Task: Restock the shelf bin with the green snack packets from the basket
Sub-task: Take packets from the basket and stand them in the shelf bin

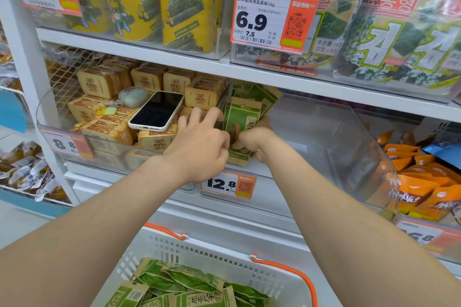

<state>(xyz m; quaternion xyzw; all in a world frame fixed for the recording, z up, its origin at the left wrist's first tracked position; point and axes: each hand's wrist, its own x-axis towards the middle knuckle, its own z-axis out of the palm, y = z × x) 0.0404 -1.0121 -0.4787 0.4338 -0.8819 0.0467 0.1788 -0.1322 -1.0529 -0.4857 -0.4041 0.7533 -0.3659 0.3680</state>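
L hand (199, 143) + R hand (253, 143) both curled tight on green packets (240, 117) at bin (349, 137) left end; keep 'em upright, push flush to bin's back, then release.

- The clear bin (349, 147): see-through hard plastic, glossy, with pale glare on its walls.
- The green packets (240, 119) standing inside the bin: matt, paper-like faces with tan edges.
- The basket (224, 257) below the bin: smooth white moulded plastic, perforated, with glossy orange handles (308, 279).
- The creased packets (189, 279) in that basket: the same paper-like skin, faintly shiny.
- The phone (157, 111) left of the bin: glossy black glass in a smooth white case.
- The orange bags (419, 182) right of the bin: shiny, wrinkled plastic film.
- The price tag (228, 184) under the bin: printed card.
- The shelf board (174, 58) above the bin: smooth white coating.
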